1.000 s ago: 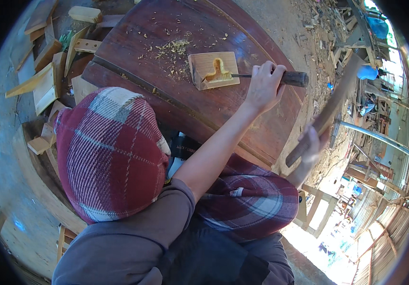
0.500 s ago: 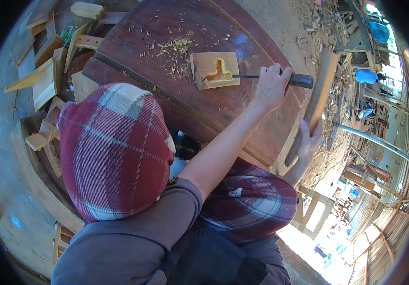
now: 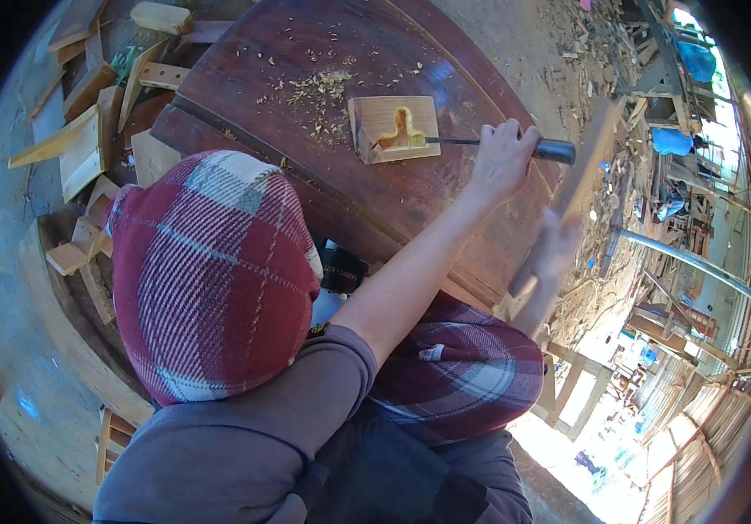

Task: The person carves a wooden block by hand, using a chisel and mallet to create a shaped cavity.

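On the dark brown wooden table [image 3: 323, 52] lies a pale wood block [image 3: 370, 113] with a carved recess shaped like a rounded post on a wider base. My left hand [image 3: 505, 157] grips a chisel [image 3: 554, 152] by its shaft near the dark handle. Its thin blade points left, and the tip meets the right edge of the recess. Off the table's right side, my right hand [image 3: 557, 237] is closed around a long wooden bar [image 3: 587, 170]. Motion smears both this hand and the bar, whose upper part stands beside the handle's end.
Pale shavings [image 3: 323, 87] are scattered on the table left of the block. Wood offcuts [image 3: 87, 157] pile up at the far left. Plaid red cloth covers both my knees [image 3: 218, 271], close to the table's near edge. A pole [image 3: 694, 265] and timber scraps lie at the right.
The wooden bar and my right hand have shifted slightly left, toward the chisel's handle end, and are more blurred. My left hand, the chisel and the block stay nearly in place.
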A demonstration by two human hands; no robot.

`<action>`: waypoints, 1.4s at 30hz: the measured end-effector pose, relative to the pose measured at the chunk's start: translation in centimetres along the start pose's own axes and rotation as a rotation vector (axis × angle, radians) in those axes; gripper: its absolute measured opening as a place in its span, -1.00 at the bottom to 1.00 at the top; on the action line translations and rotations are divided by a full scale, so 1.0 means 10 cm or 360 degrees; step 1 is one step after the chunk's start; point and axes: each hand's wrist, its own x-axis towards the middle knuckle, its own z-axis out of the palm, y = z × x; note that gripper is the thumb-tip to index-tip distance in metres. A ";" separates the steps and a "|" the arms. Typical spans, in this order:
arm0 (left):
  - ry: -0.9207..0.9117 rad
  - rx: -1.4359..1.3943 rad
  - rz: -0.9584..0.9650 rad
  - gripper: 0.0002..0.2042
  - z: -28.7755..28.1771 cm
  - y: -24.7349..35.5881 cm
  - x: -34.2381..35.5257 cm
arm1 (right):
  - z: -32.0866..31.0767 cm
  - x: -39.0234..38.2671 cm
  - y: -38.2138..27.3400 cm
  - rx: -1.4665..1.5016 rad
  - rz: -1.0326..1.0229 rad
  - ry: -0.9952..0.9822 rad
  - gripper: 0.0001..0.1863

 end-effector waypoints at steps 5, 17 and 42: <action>-0.0115 0.0087 -0.0072 -0.79 0.05 -0.07 -0.02 | 0.04 0.01 0.19 0.0398 -0.0258 0.0134 -0.36; 0.0035 -0.0085 -0.0139 -0.74 -0.20 0.09 0.18 | -0.17 -0.02 0.14 0.0800 0.0005 -0.0002 -0.27; -0.0072 -0.0213 -0.0160 -0.64 -0.42 0.03 0.16 | -0.28 -0.01 -0.01 0.0871 -0.0174 0.0067 -0.37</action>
